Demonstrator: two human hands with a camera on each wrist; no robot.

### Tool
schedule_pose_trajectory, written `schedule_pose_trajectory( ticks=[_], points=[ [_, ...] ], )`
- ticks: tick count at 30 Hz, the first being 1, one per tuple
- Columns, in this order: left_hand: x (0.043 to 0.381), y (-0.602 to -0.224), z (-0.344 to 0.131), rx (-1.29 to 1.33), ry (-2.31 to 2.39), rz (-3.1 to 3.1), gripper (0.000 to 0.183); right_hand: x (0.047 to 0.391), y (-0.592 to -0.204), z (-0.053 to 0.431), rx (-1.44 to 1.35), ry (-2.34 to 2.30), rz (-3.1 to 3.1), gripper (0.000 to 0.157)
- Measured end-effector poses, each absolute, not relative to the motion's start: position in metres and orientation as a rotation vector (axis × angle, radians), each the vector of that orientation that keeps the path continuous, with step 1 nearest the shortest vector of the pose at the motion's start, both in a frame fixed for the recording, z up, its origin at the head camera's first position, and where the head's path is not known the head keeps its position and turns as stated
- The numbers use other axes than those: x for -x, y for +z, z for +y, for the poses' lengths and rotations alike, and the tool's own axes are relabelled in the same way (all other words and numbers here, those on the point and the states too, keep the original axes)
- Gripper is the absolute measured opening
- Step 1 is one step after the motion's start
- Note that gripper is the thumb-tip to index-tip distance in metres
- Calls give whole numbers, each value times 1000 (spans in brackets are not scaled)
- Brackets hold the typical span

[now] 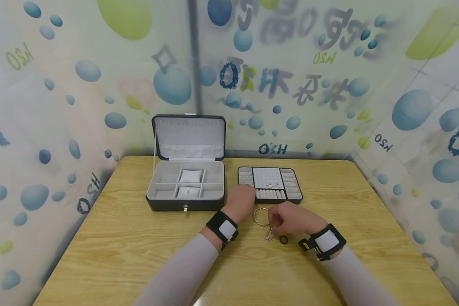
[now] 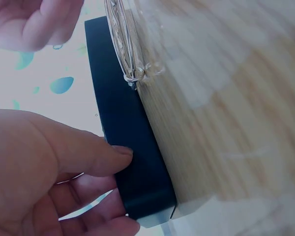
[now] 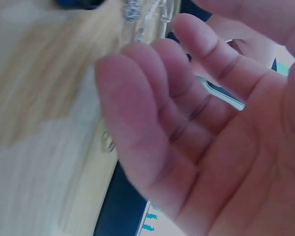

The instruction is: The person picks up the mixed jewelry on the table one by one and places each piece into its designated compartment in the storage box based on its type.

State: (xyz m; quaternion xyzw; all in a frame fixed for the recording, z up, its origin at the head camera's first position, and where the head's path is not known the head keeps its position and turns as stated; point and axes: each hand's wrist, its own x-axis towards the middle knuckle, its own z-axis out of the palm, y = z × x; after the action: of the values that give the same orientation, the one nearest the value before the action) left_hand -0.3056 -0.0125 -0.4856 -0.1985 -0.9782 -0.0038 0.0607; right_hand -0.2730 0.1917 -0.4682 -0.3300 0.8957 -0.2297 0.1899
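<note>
My left hand (image 1: 242, 199) is at the front left corner of a dark, flat jewelry tray (image 1: 298, 197). In the left wrist view its thumb presses the tray's dark side, with the fingers bent around the corner. My right hand (image 1: 296, 219) hovers low in front of the tray, fingers curled; whether it pinches anything is hidden. At its fingertips are a thin metal bangle (image 1: 254, 218) and a small silvery piece of jewelry (image 1: 269, 234). A little black ring (image 1: 284, 240) lies on the table below the hand.
Left of the tray stands a black jewelry box (image 1: 164, 205), lid raised, with pale compartments and two white cushions (image 1: 191, 176). Small studs (image 1: 275, 185) sit on the tray's dotted panel, above a row of ring slots (image 1: 265, 194). Patterned walls enclose the wooden table (image 1: 137, 255).
</note>
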Motion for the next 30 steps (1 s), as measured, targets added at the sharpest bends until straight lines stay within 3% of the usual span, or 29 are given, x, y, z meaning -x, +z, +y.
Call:
schedule_pose_trajectory(
  ticks=[30],
  points=[
    [307, -487, -12, 611, -17, -2981, 8, 257, -469, 194, 853, -495, 2463, 29]
  ],
)
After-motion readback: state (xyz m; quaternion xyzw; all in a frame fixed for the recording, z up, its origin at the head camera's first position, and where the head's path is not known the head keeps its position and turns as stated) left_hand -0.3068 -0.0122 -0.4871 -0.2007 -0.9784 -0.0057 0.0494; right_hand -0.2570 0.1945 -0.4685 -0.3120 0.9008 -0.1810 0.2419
